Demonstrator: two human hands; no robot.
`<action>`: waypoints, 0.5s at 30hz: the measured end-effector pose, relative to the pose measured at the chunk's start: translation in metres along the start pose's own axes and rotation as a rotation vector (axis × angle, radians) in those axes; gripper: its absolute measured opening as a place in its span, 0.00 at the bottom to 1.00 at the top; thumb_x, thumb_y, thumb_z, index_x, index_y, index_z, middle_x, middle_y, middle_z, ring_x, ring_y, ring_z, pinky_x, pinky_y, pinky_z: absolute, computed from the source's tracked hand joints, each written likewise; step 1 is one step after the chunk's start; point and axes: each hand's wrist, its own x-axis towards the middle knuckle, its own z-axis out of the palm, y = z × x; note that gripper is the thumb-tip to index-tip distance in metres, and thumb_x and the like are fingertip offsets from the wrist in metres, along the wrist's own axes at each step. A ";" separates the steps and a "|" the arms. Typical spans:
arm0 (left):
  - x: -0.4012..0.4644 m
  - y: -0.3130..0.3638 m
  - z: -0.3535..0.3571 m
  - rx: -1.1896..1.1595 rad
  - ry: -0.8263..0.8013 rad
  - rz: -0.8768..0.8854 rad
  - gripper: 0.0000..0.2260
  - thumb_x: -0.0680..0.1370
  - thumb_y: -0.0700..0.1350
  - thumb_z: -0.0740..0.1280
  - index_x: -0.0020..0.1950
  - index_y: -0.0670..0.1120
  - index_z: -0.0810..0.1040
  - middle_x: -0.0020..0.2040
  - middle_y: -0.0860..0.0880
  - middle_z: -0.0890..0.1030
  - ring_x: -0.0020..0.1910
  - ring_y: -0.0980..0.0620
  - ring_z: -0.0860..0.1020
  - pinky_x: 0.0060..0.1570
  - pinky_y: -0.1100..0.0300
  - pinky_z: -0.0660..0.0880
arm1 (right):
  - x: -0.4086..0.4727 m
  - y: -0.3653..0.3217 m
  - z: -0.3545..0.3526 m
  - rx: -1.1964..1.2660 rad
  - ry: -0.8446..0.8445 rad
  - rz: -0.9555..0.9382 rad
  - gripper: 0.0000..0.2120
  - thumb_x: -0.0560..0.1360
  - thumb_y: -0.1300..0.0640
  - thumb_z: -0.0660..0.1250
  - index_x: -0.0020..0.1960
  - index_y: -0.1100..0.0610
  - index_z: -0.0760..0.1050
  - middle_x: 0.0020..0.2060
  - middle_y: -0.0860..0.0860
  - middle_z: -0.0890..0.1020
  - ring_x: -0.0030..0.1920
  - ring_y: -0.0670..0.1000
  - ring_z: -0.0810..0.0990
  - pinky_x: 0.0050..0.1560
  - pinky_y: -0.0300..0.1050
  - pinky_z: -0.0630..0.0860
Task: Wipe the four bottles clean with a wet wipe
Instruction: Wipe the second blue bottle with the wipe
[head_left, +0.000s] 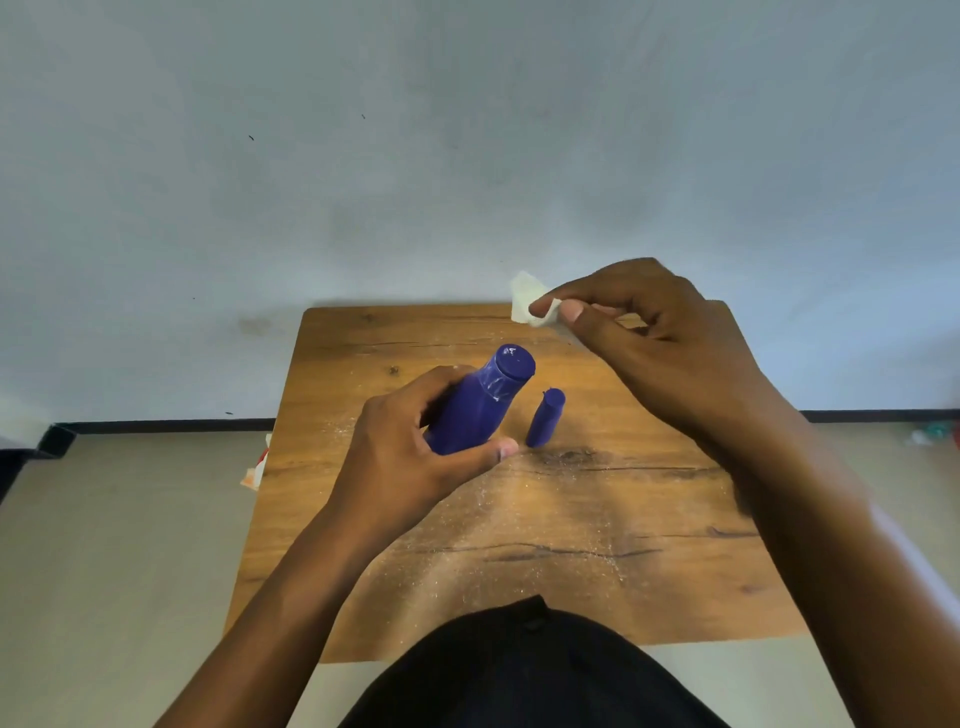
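Left hand (415, 447): grips the large blue bottle (480, 402), tilted above the wooden table (571, 519).
Right hand (660, 343): raised over the far right, pinches the white wipe (530, 301).
Small blue bottle (545, 418): on the table, just right of the large one.

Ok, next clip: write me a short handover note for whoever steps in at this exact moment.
Left hand grips the large blue bottle, tilted above the wooden table.
Right hand pinches the wet wipe, raised clear of the bottle.
A small blue bottle stands on the table beside the large one.
Only two of the four bottles are in view.
Which bottles are already wiped cannot be told; gritty dust lies on the tabletop.
Next, probably: wipe the held bottle.
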 end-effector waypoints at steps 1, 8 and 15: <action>0.000 0.001 0.000 -0.001 -0.005 0.001 0.23 0.65 0.68 0.77 0.57 0.74 0.74 0.55 0.74 0.79 0.55 0.67 0.79 0.49 0.71 0.79 | 0.001 0.000 0.001 -0.028 0.029 0.007 0.11 0.85 0.50 0.65 0.56 0.38 0.85 0.49 0.31 0.79 0.56 0.32 0.76 0.46 0.18 0.65; -0.001 0.006 0.000 -0.014 -0.026 0.004 0.23 0.65 0.66 0.77 0.57 0.71 0.75 0.54 0.74 0.80 0.55 0.67 0.80 0.49 0.72 0.78 | 0.008 0.008 0.003 0.090 0.106 0.067 0.12 0.86 0.55 0.63 0.56 0.49 0.86 0.50 0.43 0.87 0.51 0.43 0.85 0.51 0.47 0.84; -0.002 0.009 0.000 -0.003 0.021 0.015 0.23 0.65 0.67 0.77 0.57 0.72 0.74 0.54 0.72 0.80 0.54 0.67 0.80 0.46 0.74 0.77 | 0.002 -0.002 0.001 -0.089 -0.005 -0.080 0.10 0.86 0.53 0.63 0.58 0.45 0.84 0.49 0.37 0.85 0.49 0.30 0.79 0.42 0.22 0.71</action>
